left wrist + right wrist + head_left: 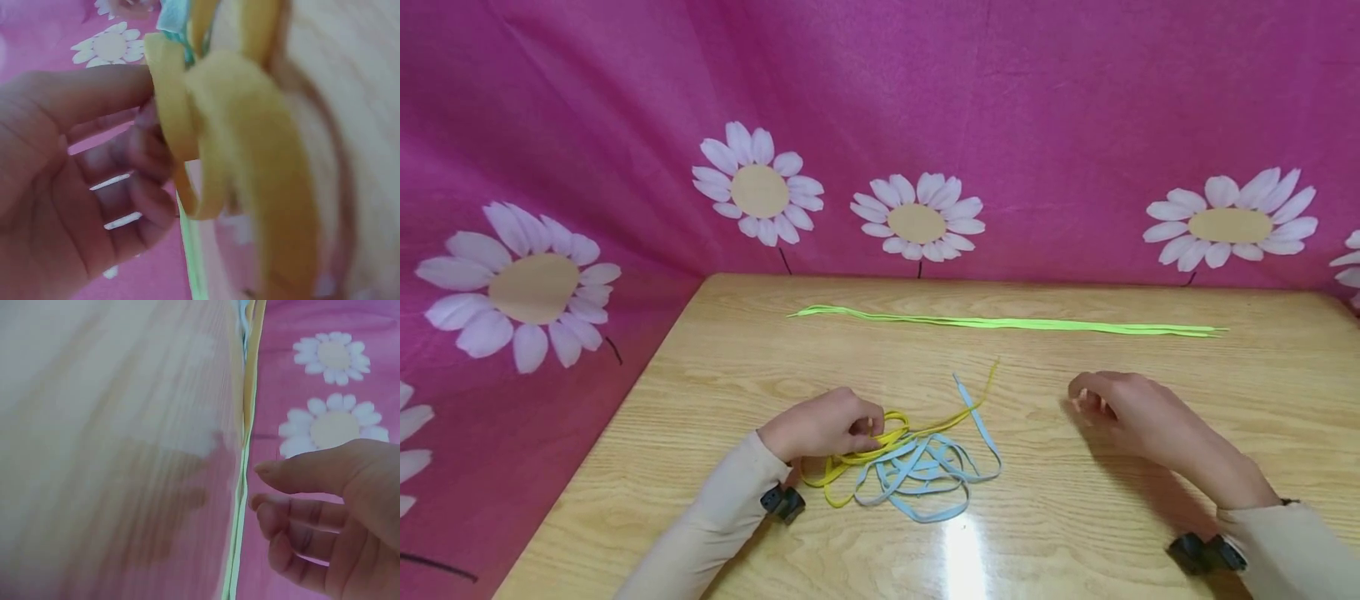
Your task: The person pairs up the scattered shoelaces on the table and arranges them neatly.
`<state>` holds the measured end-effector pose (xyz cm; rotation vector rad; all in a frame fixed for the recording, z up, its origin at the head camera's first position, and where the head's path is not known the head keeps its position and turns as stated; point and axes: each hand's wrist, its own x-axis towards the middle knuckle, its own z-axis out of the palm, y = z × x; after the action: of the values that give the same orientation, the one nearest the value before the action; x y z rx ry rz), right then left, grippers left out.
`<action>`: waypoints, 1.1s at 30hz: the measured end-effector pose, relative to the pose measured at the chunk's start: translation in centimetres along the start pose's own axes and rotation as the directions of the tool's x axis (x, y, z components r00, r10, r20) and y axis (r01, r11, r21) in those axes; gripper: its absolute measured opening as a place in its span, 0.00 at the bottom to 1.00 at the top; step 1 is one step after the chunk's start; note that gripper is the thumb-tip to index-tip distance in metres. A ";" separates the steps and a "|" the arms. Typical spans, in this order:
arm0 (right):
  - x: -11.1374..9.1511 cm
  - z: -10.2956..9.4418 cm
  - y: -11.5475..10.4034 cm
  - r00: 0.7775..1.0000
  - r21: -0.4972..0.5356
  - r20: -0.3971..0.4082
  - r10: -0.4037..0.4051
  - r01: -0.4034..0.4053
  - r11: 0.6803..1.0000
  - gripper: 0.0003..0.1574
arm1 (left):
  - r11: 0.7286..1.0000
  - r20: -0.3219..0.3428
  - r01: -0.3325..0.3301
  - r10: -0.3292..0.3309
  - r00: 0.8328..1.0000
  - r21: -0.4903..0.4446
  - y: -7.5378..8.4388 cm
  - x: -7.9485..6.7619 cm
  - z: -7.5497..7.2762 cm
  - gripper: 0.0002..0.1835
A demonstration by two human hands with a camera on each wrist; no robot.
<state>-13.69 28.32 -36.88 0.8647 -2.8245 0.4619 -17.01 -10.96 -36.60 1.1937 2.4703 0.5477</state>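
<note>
A yellow shoelace (pixel 895 437) lies loosely coiled on the wooden table, and my left hand (pixel 831 423) pinches its loops between thumb and fingers. In the left wrist view the flat yellow lace (pixel 269 156) arcs close past the camera. A light blue shoelace (pixel 981 429) is tangled with the yellow one, just right of the left hand. To the right, my right hand (pixel 1138 412) hovers above the table with fingers loosely bent and nothing between them. The right wrist view shows the thumb and fingers (pixel 300 475) apart.
Bright green laces (pixel 1022 323) lie stretched out straight along the back of the table (pixel 700 358). A pink cloth (pixel 1045 125) with white daisies hangs behind and on the left side. Light glares off the table's front.
</note>
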 end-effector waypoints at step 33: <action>2.5 -5.6 -1.2 0.972 0.370 0.162 -0.170 0.100 0.924 0.14 | 0.998 -0.174 -0.055 0.050 0.983 -0.022 1.2 -3.3 -4.7 0.01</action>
<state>-14.81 27.97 -30.70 1.2250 -2.8677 0.9449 -16.39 -13.84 -31.53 1.2526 2.5717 0.7255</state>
